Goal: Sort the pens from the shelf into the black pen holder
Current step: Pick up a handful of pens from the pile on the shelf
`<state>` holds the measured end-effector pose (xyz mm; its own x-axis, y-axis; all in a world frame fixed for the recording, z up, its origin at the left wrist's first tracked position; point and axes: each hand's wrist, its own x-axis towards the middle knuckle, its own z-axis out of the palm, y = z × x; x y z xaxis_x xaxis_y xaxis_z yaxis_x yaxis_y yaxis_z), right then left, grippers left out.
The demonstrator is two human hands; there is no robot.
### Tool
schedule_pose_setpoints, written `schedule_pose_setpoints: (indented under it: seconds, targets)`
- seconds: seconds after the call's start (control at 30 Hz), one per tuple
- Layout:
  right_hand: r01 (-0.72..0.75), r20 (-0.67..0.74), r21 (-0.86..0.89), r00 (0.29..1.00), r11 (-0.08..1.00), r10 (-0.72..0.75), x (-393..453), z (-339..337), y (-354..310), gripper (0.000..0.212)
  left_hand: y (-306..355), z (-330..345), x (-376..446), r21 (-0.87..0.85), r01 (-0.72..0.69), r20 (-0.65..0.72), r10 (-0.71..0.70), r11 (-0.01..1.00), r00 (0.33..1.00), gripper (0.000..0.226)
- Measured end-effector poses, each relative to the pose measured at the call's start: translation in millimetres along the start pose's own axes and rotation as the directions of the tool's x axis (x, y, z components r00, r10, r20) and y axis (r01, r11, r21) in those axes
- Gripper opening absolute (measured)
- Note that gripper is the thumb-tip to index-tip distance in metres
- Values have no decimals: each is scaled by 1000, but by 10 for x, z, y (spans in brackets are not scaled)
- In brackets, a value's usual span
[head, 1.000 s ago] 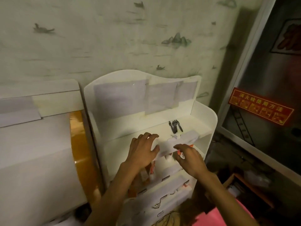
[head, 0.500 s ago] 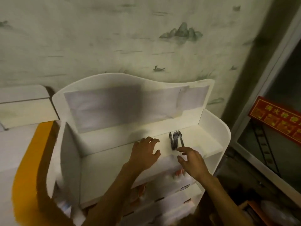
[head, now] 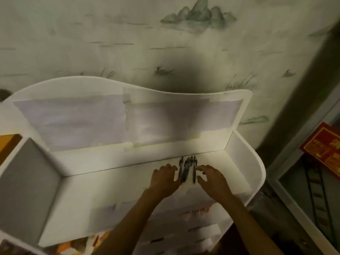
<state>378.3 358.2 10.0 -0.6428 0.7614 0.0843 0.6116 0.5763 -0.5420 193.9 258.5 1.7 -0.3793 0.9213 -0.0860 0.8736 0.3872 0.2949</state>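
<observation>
We see only two forearms and two hands — nothing more of the person enters the view. Both forearms are bare from the near edge of the picture up to the wrists; no sleeve or cuff shows on either. The left hand (head: 163,178) carries no ring, watch or band that we can make out, and the right hand (head: 213,179) is likewise bare — no glove on either. The light is dim and the edges soft, so we cannot tell finer detail.
</observation>
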Motion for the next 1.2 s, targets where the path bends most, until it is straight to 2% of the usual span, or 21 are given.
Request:
schedule_pose_setpoints:
  seconds: [0.17,0.33,0.43,0.5,0.67,0.97,1.07,1.2]
  targets:
    - [0,29,-14,1000,1000,0,165,-41,387,34,191,302,388,-6,122,121,-120,993,985,60]
    - [-7,26,7,1000,1000,7,206,-54,658,32,381,542,686,-46,261,72,-258,964,964,93]
    - [1,27,-3,1000,1000,-1,216,-56,784,32,532,624,828,-11,339,64,-338,941,939,103]
    - [2,34,-5,999,1000,-2,235,-61,860,33,590,648,886,7,369,65,-369,929,927,96]
    - [20,35,-3,999,1000,-19,315,-28,947,33,525,601,881,-24,372,63,-370,928,927,64]
    - [85,78,20,993,996,-86,476,210,707,33,420,447,752,78,392,160,-399,917,903,42]
    - [104,74,24,992,994,-106,532,214,620,33,306,452,670,82,407,134,-414,910,900,31]
    - [131,71,27,989,991,-132,568,220,517,32,105,437,468,-17,441,52,-440,897,897,34]
